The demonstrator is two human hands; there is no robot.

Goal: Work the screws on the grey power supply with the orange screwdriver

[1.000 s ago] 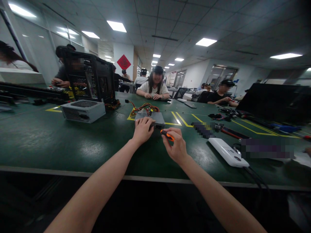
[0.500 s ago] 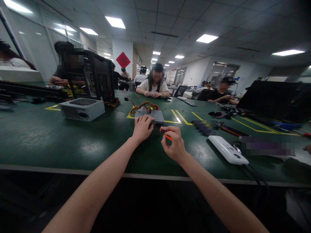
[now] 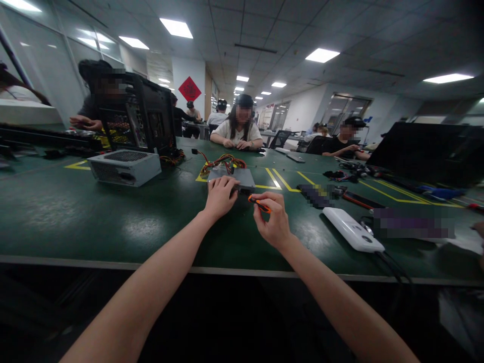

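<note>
A flat grey metal power supply (image 3: 246,176) lies on the green table in front of me, with a bundle of coloured cables (image 3: 227,162) behind it. Over its near left edge curls my left hand (image 3: 220,195), fingers on the top and thumb at the near side. My right hand (image 3: 273,222) is closed around an orange and black screwdriver (image 3: 260,203), held just in front of the unit's near right corner. The screwdriver's tip is too small to make out, so I cannot tell whether it touches the unit.
Left of my hands sits another, larger power supply (image 3: 126,169), before an open black computer case (image 3: 141,113). A white power bank-like device (image 3: 351,229) with cables lies to the right. A dark monitor (image 3: 427,159) stands far right. A person (image 3: 238,128) sits opposite.
The screwdriver in my right hand has tilted flatter, and more of its handle shows. My left hand stays on the power supply. The whole view has shifted slightly.
</note>
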